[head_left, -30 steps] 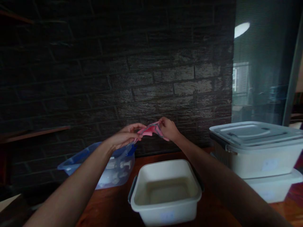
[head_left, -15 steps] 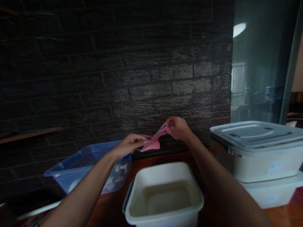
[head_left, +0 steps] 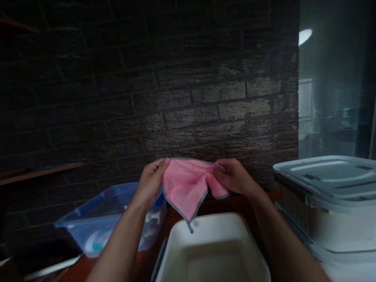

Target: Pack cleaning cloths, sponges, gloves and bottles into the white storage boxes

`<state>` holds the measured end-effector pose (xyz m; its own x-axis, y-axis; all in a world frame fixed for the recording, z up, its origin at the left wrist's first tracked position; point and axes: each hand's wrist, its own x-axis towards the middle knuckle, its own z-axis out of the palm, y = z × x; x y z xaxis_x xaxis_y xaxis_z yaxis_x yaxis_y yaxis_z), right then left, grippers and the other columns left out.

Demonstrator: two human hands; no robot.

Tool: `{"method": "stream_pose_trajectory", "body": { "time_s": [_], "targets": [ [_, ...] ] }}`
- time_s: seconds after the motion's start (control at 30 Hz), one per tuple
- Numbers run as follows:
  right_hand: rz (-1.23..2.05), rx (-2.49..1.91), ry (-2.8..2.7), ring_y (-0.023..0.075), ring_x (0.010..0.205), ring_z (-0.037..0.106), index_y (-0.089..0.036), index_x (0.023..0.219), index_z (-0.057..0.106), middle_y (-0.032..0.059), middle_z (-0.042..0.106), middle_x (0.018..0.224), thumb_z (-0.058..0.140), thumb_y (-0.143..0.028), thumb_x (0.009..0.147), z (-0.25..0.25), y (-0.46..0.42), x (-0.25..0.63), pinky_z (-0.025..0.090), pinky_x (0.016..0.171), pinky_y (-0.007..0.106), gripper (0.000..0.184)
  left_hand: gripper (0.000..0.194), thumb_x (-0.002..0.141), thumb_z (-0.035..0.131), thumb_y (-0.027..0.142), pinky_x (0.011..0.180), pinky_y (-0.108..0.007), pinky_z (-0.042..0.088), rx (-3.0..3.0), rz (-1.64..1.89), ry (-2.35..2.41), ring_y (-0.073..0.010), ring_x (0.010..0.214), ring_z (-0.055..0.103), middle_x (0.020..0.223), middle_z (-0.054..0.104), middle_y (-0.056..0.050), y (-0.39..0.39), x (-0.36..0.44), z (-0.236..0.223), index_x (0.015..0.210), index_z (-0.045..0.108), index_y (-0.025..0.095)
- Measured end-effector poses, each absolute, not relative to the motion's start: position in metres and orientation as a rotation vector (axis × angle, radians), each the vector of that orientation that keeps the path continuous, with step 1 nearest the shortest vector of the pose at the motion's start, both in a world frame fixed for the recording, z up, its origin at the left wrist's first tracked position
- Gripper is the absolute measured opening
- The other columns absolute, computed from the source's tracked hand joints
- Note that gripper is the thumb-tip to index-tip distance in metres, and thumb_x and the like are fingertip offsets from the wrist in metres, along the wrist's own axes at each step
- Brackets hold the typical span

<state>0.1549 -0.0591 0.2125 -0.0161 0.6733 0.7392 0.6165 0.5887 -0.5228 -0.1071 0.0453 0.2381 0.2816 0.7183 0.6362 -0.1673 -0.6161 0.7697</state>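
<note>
A pink cleaning cloth (head_left: pixel 185 182) with a grey patterned border is stretched between my two hands, above the far rim of a white plastic bin (head_left: pixel 217 223). My left hand (head_left: pixel 151 178) pinches its upper left corner, thumb on top. On the other side, my right hand (head_left: pixel 232 174) grips the upper right edge, its fingertips partly behind the fabric. One corner of the cloth hangs down in a point with a small loop, in front of the bin's inner back wall. Another fold droops below my right hand.
To the left stands a translucent blue bin (head_left: pixel 108 203) with white items inside. Stacked lidded containers (head_left: pixel 326 199) occupy the right side. Behind the wooden table (head_left: pixel 155 231) rises a dark brick wall (head_left: pixel 176 98), with a glass panel (head_left: pixel 326 90) at right.
The cloth, bunched and twisted before, is now spread out and hangs open. My right hand has come down slightly, and my left hand has shifted a little left. The view has tilted slightly.
</note>
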Motion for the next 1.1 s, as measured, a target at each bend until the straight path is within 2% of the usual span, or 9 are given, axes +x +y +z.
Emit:
{"method": "stream_pose_trajectory", "body": {
  "time_s": [0.07,0.13,0.23,0.33,0.47,0.6,0.7,0.83,1.1],
  "targets": [
    [0.235,-0.997,-1.599,0.0108,0.056,0.04,-0.017,0.064,0.06,-0.0039,0.046,0.059,0.06,-0.049,0.095,0.213,-0.061,0.156,0.026,0.053,0.025,0.044,0.031,0.083,0.079,0.048,0.064,-0.021,0.044,1.656,1.508,0.513,-0.013,0.068,0.058,0.076,0.069,-0.001,0.044,-0.107,0.235,0.082,0.074,0.017],
    [0.389,-0.902,-1.454,0.0098,0.052,0.034,-0.017,0.062,0.058,-0.0047,0.042,0.057,0.062,-0.056,0.093,0.214,-0.064,0.157,0.022,0.051,0.026,0.05,0.031,0.078,0.084,0.045,0.062,-0.021,0.043,1.546,1.577,0.535,-0.0119,0.065,0.057,0.074,0.068,0.0,0.04,-0.108,0.233,0.079,0.074,0.016],
    [0.548,-0.775,-1.265,0.0105,0.052,0.038,-0.017,0.066,0.064,-0.0038,0.05,0.059,0.069,-0.058,0.088,0.216,-0.067,0.158,0.026,0.052,0.026,0.047,0.03,0.075,0.087,0.043,0.062,-0.021,0.044,1.473,1.593,0.528,-0.012,0.063,0.058,0.073,0.069,0.0,0.031,-0.111,0.232,0.079,0.075,0.016],
    [0.657,-0.69,-1.149,0.012,0.055,0.046,-0.017,0.068,0.068,-0.0016,0.06,0.063,0.074,-0.056,0.086,0.217,-0.068,0.157,0.033,0.055,0.026,0.043,0.028,0.077,0.085,0.043,0.063,-0.025,0.048,1.462,1.492,0.486,-0.0162,0.066,0.063,0.076,0.072,-0.003,0.021,-0.117,0.234,0.087,0.078,0.018],
    [0.749,-0.589,-1.045,0.0121,0.056,0.049,-0.018,0.064,0.067,-0.0012,0.062,0.064,0.076,-0.053,0.084,0.221,-0.066,0.156,0.037,0.057,0.025,0.042,0.025,0.077,0.085,0.04,0.065,-0.026,0.05,1.468,1.452,0.424,-0.0179,0.069,0.065,0.079,0.074,-0.005,0.014,-0.127,0.238,0.088,0.079,0.018],
    [0.671,-0.578,-0.987,0.0127,0.06,0.051,-0.02,0.066,0.07,-0.0017,0.063,0.067,0.081,-0.044,0.081,0.221,-0.064,0.157,0.04,0.06,0.025,0.03,0.025,0.073,0.088,0.038,0.065,-0.025,0.047,1.457,1.546,0.439,-0.0151,0.065,0.061,0.071,0.071,-0.004,0.018,-0.133,0.237,0.075,0.077,0.016],
    [0.587,-0.614,-1.045,0.0134,0.062,0.051,-0.021,0.069,0.072,-0.0013,0.063,0.069,0.079,-0.04,0.083,0.22,-0.064,0.16,0.04,0.06,0.026,0.025,0.027,0.073,0.088,0.039,0.063,-0.024,0.045,1.443,1.584,0.423,-0.0141,0.064,0.059,0.071,0.07,-0.003,0.02,-0.134,0.236,0.074,0.076,0.015],
    [0.507,-0.642,-1.09,0.013,0.057,0.045,-0.02,0.064,0.066,-0.0014,0.054,0.063,0.077,-0.044,0.086,0.22,-0.067,0.162,0.035,0.056,0.027,0.035,0.023,0.08,0.083,0.036,0.069,-0.023,0.047,1.451,1.528,0.357,-0.014,0.07,0.06,0.078,0.07,-0.003,0.016,-0.133,0.238,0.081,0.075,0.014],
    [0.443,-0.608,-1.043,0.0126,0.054,0.039,-0.021,0.055,0.055,-0.002,0.045,0.059,0.077,-0.043,0.086,0.222,-0.068,0.159,0.033,0.054,0.03,0.044,0.021,0.08,0.082,0.036,0.064,-0.021,0.042,1.429,1.661,0.356,-0.0114,0.067,0.055,0.077,0.066,0.001,0.016,-0.129,0.238,0.081,0.073,0.017]
  ]
}}
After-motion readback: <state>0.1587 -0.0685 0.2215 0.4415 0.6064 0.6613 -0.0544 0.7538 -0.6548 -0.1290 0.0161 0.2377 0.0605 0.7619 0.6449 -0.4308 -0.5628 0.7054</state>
